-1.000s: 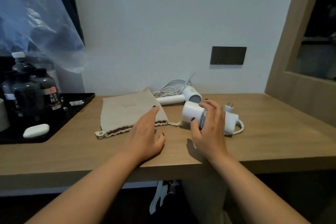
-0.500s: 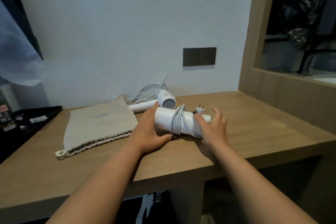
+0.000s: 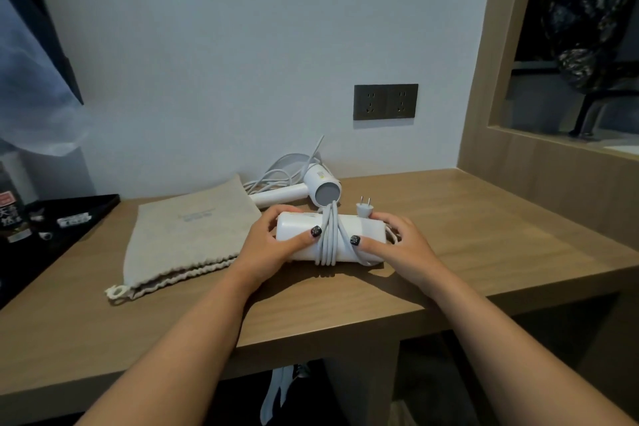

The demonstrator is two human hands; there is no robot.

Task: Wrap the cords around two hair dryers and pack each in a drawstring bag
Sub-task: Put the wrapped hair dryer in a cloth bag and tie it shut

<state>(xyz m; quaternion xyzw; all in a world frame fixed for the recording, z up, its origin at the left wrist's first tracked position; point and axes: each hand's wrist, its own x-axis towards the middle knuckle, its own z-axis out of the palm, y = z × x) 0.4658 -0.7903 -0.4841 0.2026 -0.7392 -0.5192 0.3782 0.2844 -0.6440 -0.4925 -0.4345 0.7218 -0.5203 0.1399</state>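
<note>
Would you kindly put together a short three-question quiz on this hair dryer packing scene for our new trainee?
1. True or false: the cord is wound around the near hair dryer that both hands hold.
2. Where does the drawstring bag lie relative to the left hand?
A. To its left, flat on the desk
B. Under the right hand
C. On the black tray
3. Fill in: the far hair dryer near the wall has its cord ____.

Key: 1 true; 2 A; 3 loose, not yet wrapped. The plug of the near one sticks up free.
</note>
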